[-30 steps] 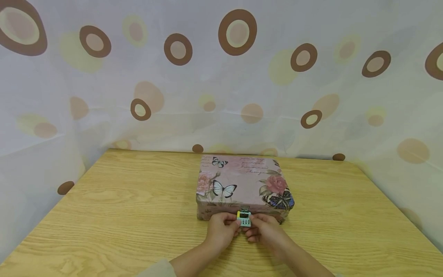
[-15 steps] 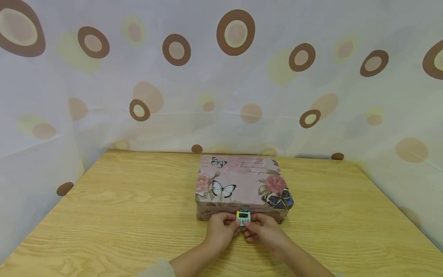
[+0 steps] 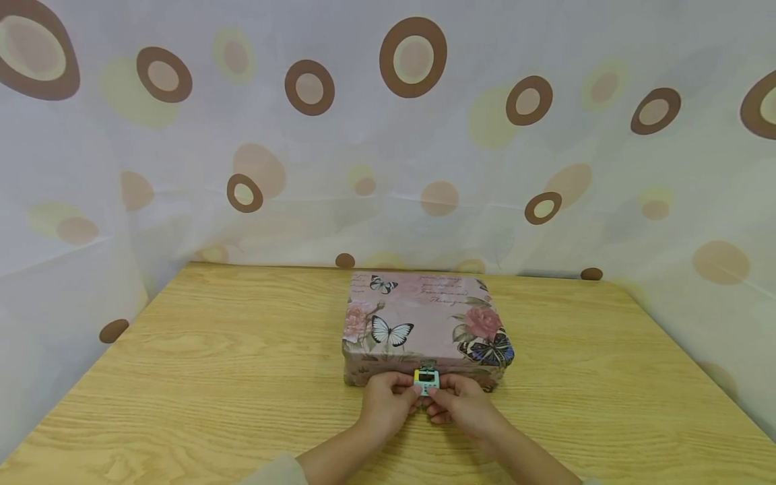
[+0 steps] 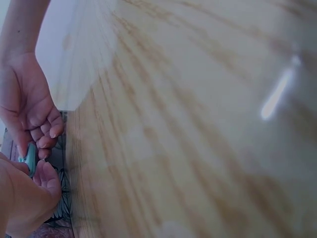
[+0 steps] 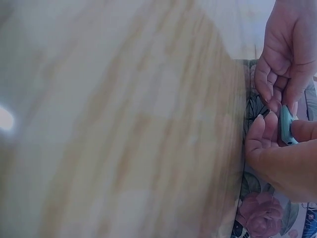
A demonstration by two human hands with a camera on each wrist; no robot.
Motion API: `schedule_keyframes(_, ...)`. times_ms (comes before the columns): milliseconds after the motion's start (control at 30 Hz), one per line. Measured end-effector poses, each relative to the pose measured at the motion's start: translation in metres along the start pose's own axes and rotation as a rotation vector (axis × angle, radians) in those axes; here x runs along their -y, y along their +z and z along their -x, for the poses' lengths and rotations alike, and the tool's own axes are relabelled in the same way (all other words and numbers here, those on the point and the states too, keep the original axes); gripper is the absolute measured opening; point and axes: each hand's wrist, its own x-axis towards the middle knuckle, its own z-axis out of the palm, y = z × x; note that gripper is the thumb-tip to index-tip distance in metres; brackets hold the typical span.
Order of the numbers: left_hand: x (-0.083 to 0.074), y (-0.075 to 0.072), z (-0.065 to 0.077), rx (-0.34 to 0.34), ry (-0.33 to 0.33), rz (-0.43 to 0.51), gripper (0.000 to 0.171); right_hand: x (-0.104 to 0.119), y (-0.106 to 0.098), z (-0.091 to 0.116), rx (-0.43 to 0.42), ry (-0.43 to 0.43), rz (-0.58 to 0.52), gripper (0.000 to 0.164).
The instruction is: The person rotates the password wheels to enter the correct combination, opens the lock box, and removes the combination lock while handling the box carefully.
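A pink box [image 3: 424, 316] printed with butterflies and roses sits on the table with its lid down. At its front latch [image 3: 428, 364] hangs a small teal combination padlock [image 3: 427, 386] with a yellow left side and a row of number dials. My left hand [image 3: 383, 404] pinches the padlock's left edge between thumb and fingers. From the right, my right hand [image 3: 468, 407] pinches it too, its thumb over the dials. Both wrist views show the teal padlock [image 5: 286, 126] between the two hands' fingertips. The numbers are too small to read.
The wood-grain table [image 3: 230, 350] extends to both sides of the box. Behind and beside it hangs a pale curtain [image 3: 358, 148] with brown and beige ovals. A bright light reflection [image 4: 277, 94] shows on the tabletop in the left wrist view.
My right thumb has moved left from the padlock's right edge onto its dials. The left hand keeps its hold, and the box has not moved.
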Motion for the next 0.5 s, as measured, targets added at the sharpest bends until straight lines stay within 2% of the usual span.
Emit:
schedule_keyframes(267,-0.0013,-0.0001,0.0009,0.004,0.002,0.003,0.011,0.0009,0.0002,-0.0002,0.007,0.03,0.017,0.028)
schedule_keyframes(500,-0.0018,-0.0004,0.0012,0.002,-0.002,0.001,0.011,0.0025,0.0004,0.0012,-0.005,0.05,-0.023,0.03)
